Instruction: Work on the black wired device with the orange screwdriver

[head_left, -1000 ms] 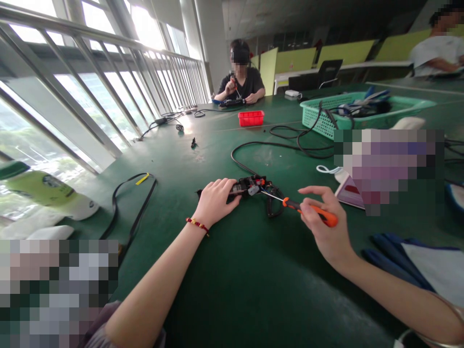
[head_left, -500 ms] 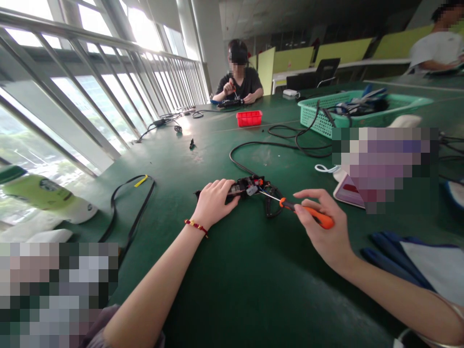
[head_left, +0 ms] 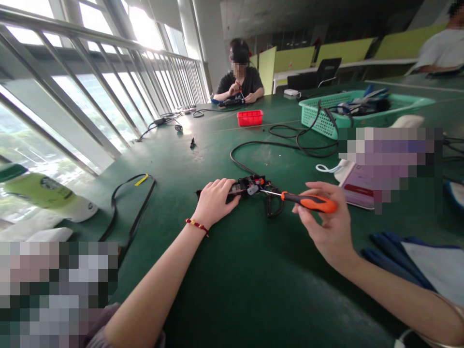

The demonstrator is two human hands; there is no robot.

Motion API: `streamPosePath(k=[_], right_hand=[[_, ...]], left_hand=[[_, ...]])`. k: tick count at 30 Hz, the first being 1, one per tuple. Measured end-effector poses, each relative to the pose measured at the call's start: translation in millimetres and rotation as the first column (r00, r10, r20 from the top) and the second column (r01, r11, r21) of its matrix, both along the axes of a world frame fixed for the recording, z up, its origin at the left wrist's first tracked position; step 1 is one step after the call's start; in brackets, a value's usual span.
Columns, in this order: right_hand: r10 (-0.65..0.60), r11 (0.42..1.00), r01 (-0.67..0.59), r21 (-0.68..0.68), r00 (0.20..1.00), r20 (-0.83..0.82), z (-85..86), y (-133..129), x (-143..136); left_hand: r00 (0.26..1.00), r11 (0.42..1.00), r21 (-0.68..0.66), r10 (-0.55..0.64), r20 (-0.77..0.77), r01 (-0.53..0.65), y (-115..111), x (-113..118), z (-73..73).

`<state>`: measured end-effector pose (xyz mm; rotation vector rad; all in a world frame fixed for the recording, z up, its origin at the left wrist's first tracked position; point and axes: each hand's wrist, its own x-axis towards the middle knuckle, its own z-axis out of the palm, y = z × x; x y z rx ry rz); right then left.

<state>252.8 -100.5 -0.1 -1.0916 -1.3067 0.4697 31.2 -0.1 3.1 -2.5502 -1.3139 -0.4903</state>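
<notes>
R grip (head_left: 328, 232): fingers partly curled, loosely holding the orange/blk screwdriver (head_left: 315, 202); some fingers hidden behind the handle. Shaft points L, tip at R end of the blk device (head_left: 250, 183); too small to tell if it's seated in anything. L grip (head_left: 215, 200): palm down, closed over the device's L part, covering most of it; what's under the palm can't be seen. Device lies on the desk (head_left: 232, 280), innards exposed, grey + red bits, details blurry. Blk loop (head_left: 274, 208) at its R end, hard to make out. Blk cable (head_left: 231, 153) curves off behind it.

Further R: phone (head_left: 357, 191), partly pixelated; blue/white glove (head_left: 427, 261), cut off by frame edge. Far L: bottle (head_left: 43, 191), cut off. Back: red bin (head_left: 250, 118), green basket (head_left: 319, 120), contents jumbled; co-worker (head_left: 252, 79) w/ a tool, too small to ID.
</notes>
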Motion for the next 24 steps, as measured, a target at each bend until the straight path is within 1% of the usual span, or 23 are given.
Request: streamPosePath(k=[1, 2, 3, 6, 8, 9, 13, 14, 15, 17, 19, 20, 21, 24], right_hand=[[-0.009, 1.0, 0.009, 0.03, 1.0, -0.002, -0.8, 0.7, 0.3], [-0.006, 0.999, 0.006, 0.031, 1.0, 0.006, -1.1, 0.9, 0.5], [0.01, 1.0, -0.01, 0.001, 1.0, 0.021, -0.9, 0.4, 0.6], [0.073, 0.986, -0.065, -0.154, 0.996, 0.049, 1.0, -2.9, 0.0], [0.076, 0.98, -0.064, -0.19, 0.995, 0.057, 1.5, -4.2, -0.5], [0.057, 0.985, -0.047, -0.166, 0.997, 0.055, 1.2, -3.9, -0.6], [-0.006, 1.0, 0.006, 0.011, 1.0, -0.004, -0.7, 0.4, 0.3], [0.005, 1.0, -0.005, 0.015, 1.0, -0.014, -0.8, 1.1, 0.6], [0.027, 1.0, -0.028, -0.011, 0.999, -0.018, -0.6, 1.3, 0.9], [0.069, 0.991, -0.071, -0.112, 0.997, -0.03, -0.2, 0.3, 1.0], [0.082, 0.978, -0.087, -0.19, 0.996, -0.033, -0.3, -1.3, 0.4], [0.067, 0.979, -0.071, -0.192, 0.997, -0.029, -0.6, -1.8, 0.0], [0.046, 0.986, -0.05, -0.161, 0.999, -0.029, -1.0, -1.9, -0.5], [0.024, 1.0, -0.025, -0.016, 0.998, -0.052, -1.4, 0.0, -1.5]], left_hand=[[1.0, 1.0, 0.0, -0.001, 0.001, 0.001, 0.0, 0.0, 0.0], [1.0, 1.0, 0.001, -0.001, 0.0, 0.001, 0.0, 0.0, 0.0], [1.0, 1.0, 0.002, -0.001, -0.002, 0.001, -0.1, -0.1, -0.1], [1.0, 1.0, 0.0, 0.002, -0.006, -0.002, -0.2, -0.2, -0.6], [1.0, 1.0, -0.004, 0.001, 0.0, -0.001, -0.3, -0.1, -0.6], [1.0, 1.0, -0.006, 0.0, 0.004, 0.0, -0.3, 0.1, -0.5], [1.0, 1.0, -0.006, 0.0, 0.0, 0.0, -0.2, 0.5, 0.2], [1.0, 1.0, -0.005, 0.0, -0.002, 0.0, -0.2, 0.5, 0.3], [1.0, 1.0, -0.005, 0.0, -0.002, 0.0, -0.1, 0.5, 0.4], [1.0, 1.0, -0.006, -0.003, 0.001, 0.003, 0.1, 0.3, 0.1], [1.0, 1.0, -0.01, -0.002, 0.002, 0.002, 0.4, 0.1, -0.4], [1.0, 1.0, -0.01, -0.001, 0.001, 0.001, 0.5, 0.1, -0.6], [1.0, 1.0, -0.009, 0.001, 0.0, -0.001, 0.5, 0.0, -0.8], [1.0, 1.0, -0.009, 0.004, -0.002, -0.004, 0.6, 0.0, -1.2]])
